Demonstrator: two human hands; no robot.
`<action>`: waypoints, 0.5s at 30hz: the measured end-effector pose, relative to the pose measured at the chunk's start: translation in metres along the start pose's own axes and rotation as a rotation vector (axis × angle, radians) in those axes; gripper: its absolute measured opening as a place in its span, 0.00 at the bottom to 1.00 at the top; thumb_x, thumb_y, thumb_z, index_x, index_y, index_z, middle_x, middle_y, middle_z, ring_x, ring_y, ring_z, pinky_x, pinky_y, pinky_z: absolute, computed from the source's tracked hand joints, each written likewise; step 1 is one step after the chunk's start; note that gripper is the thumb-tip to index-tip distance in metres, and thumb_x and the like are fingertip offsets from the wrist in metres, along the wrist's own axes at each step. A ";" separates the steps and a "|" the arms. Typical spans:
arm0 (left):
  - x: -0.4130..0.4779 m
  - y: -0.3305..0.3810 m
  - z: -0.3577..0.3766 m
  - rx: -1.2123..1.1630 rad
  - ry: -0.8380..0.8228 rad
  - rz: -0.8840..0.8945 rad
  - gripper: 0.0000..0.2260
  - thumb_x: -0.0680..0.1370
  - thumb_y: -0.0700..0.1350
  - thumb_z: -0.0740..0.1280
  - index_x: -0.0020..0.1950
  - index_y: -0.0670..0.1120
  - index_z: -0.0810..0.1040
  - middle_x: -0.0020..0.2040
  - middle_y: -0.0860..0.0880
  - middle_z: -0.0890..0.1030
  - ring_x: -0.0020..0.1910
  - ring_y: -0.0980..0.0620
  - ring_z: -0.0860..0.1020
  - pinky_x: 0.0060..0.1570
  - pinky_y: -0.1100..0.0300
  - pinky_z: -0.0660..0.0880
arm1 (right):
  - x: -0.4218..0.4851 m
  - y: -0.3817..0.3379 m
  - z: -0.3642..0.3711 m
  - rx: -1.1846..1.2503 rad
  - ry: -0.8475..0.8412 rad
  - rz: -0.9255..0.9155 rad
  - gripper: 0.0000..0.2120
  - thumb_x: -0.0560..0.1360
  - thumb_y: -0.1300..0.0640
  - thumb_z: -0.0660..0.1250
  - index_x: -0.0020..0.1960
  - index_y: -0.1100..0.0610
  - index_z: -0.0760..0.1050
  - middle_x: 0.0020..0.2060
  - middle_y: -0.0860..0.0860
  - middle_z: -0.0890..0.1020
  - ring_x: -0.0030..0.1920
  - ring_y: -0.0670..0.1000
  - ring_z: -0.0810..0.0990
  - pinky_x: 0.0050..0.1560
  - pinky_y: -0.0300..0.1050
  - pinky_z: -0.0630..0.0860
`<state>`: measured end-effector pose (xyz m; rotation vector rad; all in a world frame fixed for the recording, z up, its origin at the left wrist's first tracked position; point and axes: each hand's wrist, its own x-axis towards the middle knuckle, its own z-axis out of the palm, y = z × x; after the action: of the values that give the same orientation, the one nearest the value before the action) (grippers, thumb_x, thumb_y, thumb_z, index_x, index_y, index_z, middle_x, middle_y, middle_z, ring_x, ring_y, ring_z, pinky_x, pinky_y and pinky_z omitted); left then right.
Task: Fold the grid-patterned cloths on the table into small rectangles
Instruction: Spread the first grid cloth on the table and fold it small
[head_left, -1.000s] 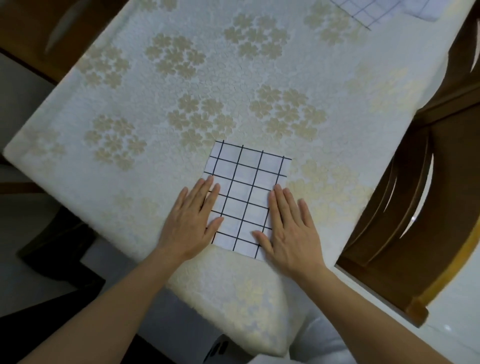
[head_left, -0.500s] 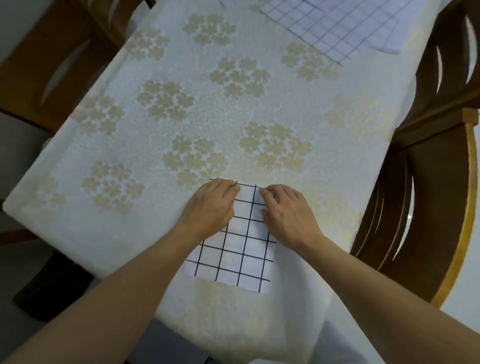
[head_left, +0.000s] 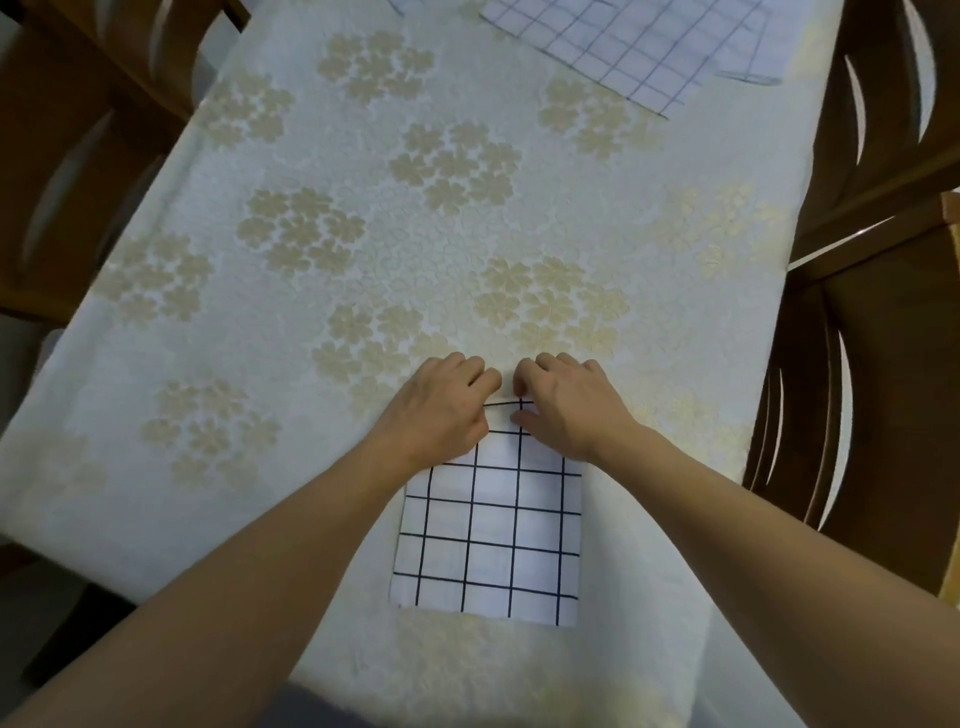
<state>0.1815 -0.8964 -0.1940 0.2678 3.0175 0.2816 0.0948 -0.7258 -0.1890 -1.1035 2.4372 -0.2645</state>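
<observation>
A white cloth with a black grid (head_left: 488, 525), folded into a narrow rectangle, lies at the near edge of the table. My left hand (head_left: 441, 410) and my right hand (head_left: 563, 405) rest side by side on its far end, fingers curled down over the far edge and pinching it. The cloth's far corners are hidden under the hands. More grid-patterned cloths (head_left: 634, 47) lie spread at the far right of the table.
The table wears a white tablecloth (head_left: 363, 171) with gold flower prints. Wooden chairs stand at the right (head_left: 878, 332) and the far left (head_left: 83, 109). The table's near edge runs just below the folded cloth.
Both hands slid from the cloth's sides up to its far end and curled their fingers over that edge. The view tilted up, showing more of the far cloths.
</observation>
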 end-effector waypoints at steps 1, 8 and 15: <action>0.001 -0.001 -0.001 -0.010 0.002 0.015 0.10 0.70 0.39 0.66 0.51 0.42 0.77 0.41 0.46 0.75 0.38 0.46 0.72 0.38 0.48 0.74 | 0.001 0.000 -0.001 0.004 -0.019 -0.006 0.15 0.78 0.47 0.65 0.62 0.52 0.72 0.55 0.51 0.77 0.56 0.54 0.74 0.56 0.49 0.67; 0.007 -0.005 -0.006 -0.068 0.012 0.039 0.04 0.72 0.37 0.66 0.46 0.41 0.76 0.42 0.46 0.73 0.37 0.47 0.70 0.36 0.51 0.72 | 0.006 0.002 -0.009 0.034 -0.061 -0.052 0.10 0.80 0.52 0.63 0.59 0.52 0.77 0.50 0.49 0.76 0.48 0.53 0.74 0.48 0.46 0.66; 0.022 -0.009 -0.013 -0.126 0.106 -0.067 0.07 0.77 0.35 0.65 0.54 0.42 0.78 0.44 0.45 0.80 0.40 0.45 0.76 0.34 0.48 0.77 | 0.013 0.008 -0.030 0.007 0.152 0.056 0.11 0.81 0.56 0.60 0.52 0.52 0.83 0.43 0.51 0.84 0.42 0.56 0.81 0.37 0.47 0.78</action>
<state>0.1568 -0.9032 -0.1852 0.1456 3.0881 0.4930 0.0680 -0.7302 -0.1696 -1.0451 2.5935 -0.3501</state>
